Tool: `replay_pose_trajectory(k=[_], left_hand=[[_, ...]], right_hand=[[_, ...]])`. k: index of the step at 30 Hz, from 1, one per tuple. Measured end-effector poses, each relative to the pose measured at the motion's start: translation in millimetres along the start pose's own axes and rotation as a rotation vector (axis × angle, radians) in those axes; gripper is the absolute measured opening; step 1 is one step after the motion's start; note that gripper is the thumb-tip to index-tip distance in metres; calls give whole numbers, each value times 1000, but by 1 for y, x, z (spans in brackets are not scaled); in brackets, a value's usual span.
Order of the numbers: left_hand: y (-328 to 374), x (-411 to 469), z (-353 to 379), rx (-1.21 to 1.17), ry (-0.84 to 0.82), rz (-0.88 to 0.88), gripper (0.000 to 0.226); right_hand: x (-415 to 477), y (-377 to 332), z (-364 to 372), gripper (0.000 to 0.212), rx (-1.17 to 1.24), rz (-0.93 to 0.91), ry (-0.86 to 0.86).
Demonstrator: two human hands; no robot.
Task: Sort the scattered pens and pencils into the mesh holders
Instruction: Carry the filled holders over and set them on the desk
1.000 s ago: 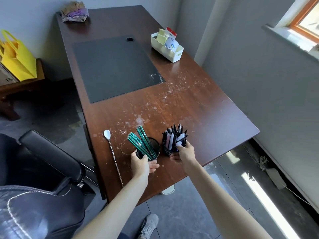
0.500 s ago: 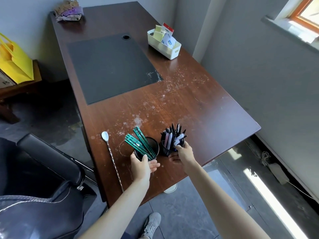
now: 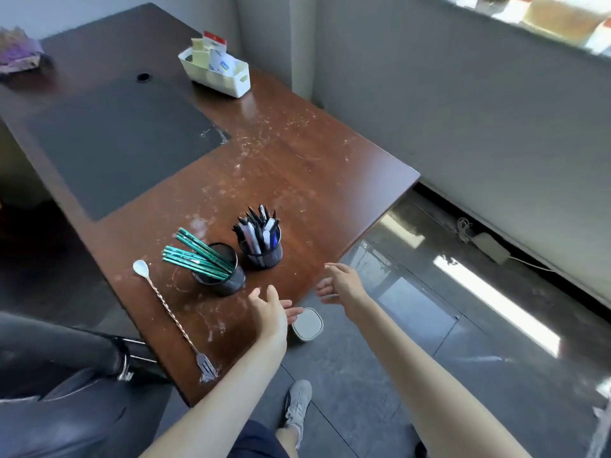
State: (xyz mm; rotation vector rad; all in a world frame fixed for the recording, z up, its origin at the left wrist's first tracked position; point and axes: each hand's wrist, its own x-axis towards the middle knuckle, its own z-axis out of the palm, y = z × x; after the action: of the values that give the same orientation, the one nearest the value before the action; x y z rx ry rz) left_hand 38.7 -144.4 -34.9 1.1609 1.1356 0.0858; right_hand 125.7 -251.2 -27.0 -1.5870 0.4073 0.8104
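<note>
Two black mesh holders stand side by side near the desk's front edge. The left holder (image 3: 221, 280) carries a fan of green pencils (image 3: 193, 254) leaning to the left. Upright in the right holder (image 3: 262, 255) are several black and white pens (image 3: 257, 228). My left hand (image 3: 271, 312) hovers a short way in front of the left holder, fingers relaxed, holding nothing. Off the desk's corner, my right hand (image 3: 342, 283) is also empty, its fingers loose. Neither hand touches a holder.
A long twisted metal spoon with a fork end (image 3: 172, 317) lies left of the holders. A dark desk mat (image 3: 119, 140) covers the far left, a white tray of papers (image 3: 216, 74) stands at the back. A black chair (image 3: 66, 385) is at the left.
Both hands have let go of the holders and pulled back toward me. The camera view has swung to the right and closer.
</note>
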Motion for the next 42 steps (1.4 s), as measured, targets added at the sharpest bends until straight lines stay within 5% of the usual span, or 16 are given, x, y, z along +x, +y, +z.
replay_pose_trajectory(k=[14,21,34,38,42], left_hand=[[-213,-175,181,711,-548,-37,31],[-344,-229,227,1017,-727,-77,31],[-545,-74,284,1616,-778,-13,30],[-613,-18,309,1690,-831,-17,12],[-684,35,327,1775,-838,-34,31]], right_hand=[[-138,225,-299,9,469,276,445],[-184,356,-381,25,712,468,683],[-41,570,-362,35,1043,765,710],[30,625,-360,37,1172,782,723],[95,683,-369,40,1138,775,712]])
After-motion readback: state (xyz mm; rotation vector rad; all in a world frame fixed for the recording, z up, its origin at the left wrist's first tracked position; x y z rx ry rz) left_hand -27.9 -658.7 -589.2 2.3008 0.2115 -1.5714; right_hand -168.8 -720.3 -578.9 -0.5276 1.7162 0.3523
